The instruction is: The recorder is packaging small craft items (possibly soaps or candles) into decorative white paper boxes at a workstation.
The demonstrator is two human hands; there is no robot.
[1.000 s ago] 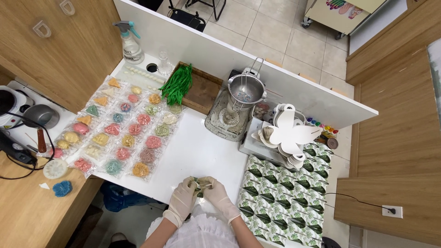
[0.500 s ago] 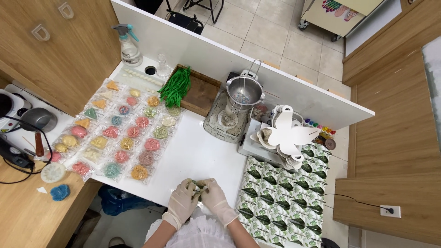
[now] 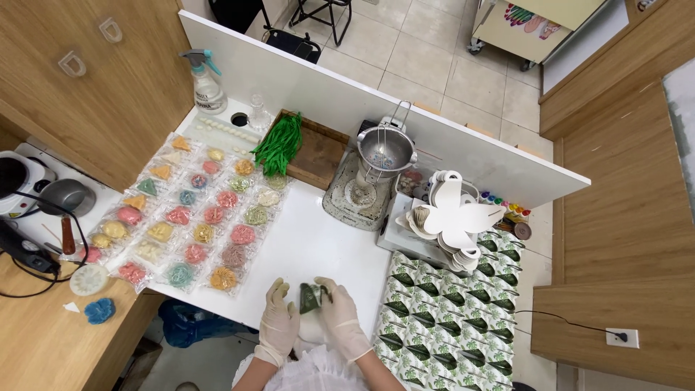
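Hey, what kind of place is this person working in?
Likely a small craft or confectionery packing workshop: rows of small colourful shaped pieces in clear bags, stacked white flower-shaped cardboard cut-outs, and leaf-printed wrapping sheets cover a white worktable.

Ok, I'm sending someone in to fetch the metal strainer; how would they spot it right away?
Start at the long white partition wall behind the white table. Near its middle, right of the wooden tray with the green bundle, the metal strainer sits on a grey speckled machine. It is the only shiny round bowl with a wire handle.
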